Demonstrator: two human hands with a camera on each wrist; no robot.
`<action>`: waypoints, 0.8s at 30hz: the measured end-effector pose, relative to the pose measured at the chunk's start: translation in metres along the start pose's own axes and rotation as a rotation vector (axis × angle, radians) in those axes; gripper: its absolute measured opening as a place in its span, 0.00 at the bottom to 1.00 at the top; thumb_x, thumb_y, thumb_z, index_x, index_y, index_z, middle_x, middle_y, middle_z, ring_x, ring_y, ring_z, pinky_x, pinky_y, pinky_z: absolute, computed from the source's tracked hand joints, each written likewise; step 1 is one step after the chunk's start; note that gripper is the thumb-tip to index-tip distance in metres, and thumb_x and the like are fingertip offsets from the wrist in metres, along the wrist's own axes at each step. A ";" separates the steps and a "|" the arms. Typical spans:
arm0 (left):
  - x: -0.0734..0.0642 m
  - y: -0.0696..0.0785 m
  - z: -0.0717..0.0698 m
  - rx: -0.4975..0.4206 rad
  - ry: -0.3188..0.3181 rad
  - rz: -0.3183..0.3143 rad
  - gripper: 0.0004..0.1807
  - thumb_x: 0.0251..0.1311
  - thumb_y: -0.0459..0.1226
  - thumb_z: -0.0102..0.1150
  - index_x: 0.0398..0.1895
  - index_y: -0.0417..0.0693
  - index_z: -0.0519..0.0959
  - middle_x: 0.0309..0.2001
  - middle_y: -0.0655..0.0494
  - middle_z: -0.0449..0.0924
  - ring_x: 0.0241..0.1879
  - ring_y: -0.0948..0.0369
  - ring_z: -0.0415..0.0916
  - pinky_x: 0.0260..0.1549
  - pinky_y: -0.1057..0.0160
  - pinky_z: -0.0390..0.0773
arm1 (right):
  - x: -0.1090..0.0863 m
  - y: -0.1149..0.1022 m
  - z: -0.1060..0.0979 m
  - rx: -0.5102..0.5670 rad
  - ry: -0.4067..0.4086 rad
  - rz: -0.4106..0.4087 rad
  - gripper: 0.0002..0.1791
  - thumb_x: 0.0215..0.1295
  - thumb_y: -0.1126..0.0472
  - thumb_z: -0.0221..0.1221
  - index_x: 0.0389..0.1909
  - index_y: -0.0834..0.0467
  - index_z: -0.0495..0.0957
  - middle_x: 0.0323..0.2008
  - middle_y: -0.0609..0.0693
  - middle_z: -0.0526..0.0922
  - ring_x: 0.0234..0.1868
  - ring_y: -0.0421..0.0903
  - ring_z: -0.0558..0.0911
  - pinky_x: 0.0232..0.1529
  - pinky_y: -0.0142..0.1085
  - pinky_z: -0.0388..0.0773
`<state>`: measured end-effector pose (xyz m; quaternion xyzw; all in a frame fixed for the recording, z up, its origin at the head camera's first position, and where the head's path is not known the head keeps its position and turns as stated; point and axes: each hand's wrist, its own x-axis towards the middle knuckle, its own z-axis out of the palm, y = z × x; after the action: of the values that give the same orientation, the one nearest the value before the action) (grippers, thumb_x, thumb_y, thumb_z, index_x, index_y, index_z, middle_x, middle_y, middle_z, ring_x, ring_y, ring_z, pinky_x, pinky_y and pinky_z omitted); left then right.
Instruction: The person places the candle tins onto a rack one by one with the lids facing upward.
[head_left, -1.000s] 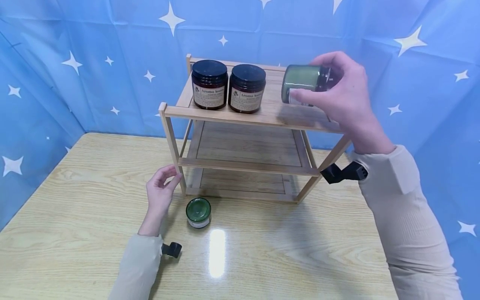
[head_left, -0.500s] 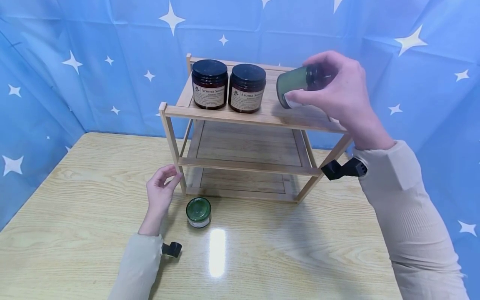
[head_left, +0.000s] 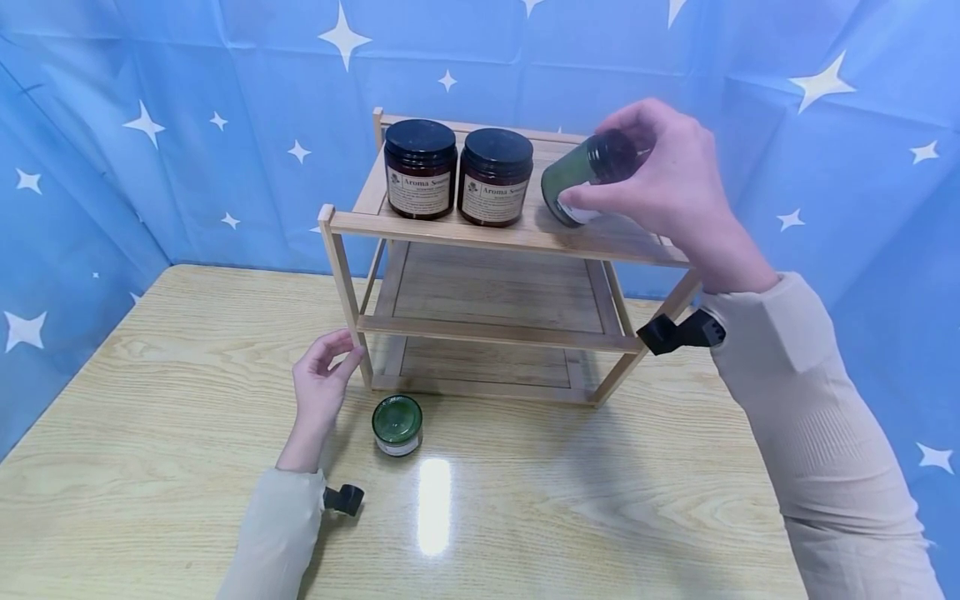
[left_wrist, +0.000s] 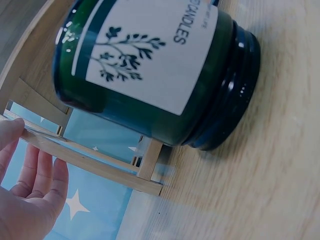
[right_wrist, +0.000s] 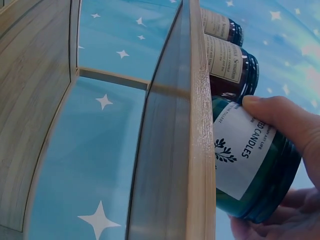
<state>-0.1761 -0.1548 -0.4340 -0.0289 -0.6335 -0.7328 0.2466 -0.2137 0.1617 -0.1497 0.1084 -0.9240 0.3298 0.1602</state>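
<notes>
My right hand (head_left: 663, 179) grips a green candle jar (head_left: 568, 179) by its dark lid end and side, above the right part of the wooden rack's top shelf. The jar leans, base down and to the left; in the right wrist view its white label (right_wrist: 245, 150) faces the camera. Beside it, two dark brown candle jars (head_left: 420, 179) with black lids stand upright on that shelf. My left hand (head_left: 322, 375) holds the rack's front left leg (head_left: 347, 287) between thumb and fingers. A second green candle jar (head_left: 397, 425) stands lid-down on the table near that hand.
The wooden rack (head_left: 498, 329) has two lower shelves under the top one. It stands on a light wood table (head_left: 525, 500), with a blue star-patterned cloth (head_left: 247, 125) behind. A low rail (head_left: 510, 236) runs along the top shelf's front edge.
The green jar in my right hand has turned from lying sideways to a more upright tilt, moving slightly left and lower toward the top shelf. My left hand has stayed in place.
</notes>
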 end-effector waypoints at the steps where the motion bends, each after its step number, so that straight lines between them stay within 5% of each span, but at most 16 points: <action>1: 0.000 0.000 0.000 0.002 0.000 0.000 0.16 0.52 0.18 0.58 0.39 0.43 0.81 0.34 0.65 0.80 0.37 0.67 0.77 0.39 0.72 0.80 | 0.001 0.000 0.000 -0.012 -0.001 -0.008 0.35 0.36 0.49 0.77 0.49 0.52 0.75 0.42 0.47 0.80 0.41 0.39 0.77 0.43 0.27 0.69; 24: 0.000 -0.001 0.000 -0.006 -0.006 0.003 0.16 0.52 0.18 0.58 0.39 0.43 0.80 0.34 0.63 0.80 0.37 0.66 0.77 0.39 0.71 0.80 | 0.017 -0.013 0.006 -0.145 -0.156 -0.018 0.41 0.37 0.48 0.76 0.58 0.52 0.75 0.51 0.50 0.80 0.47 0.42 0.75 0.48 0.33 0.72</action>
<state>-0.1763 -0.1551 -0.4349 -0.0329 -0.6320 -0.7342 0.2458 -0.2266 0.1465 -0.1409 0.1301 -0.9541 0.2514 0.0981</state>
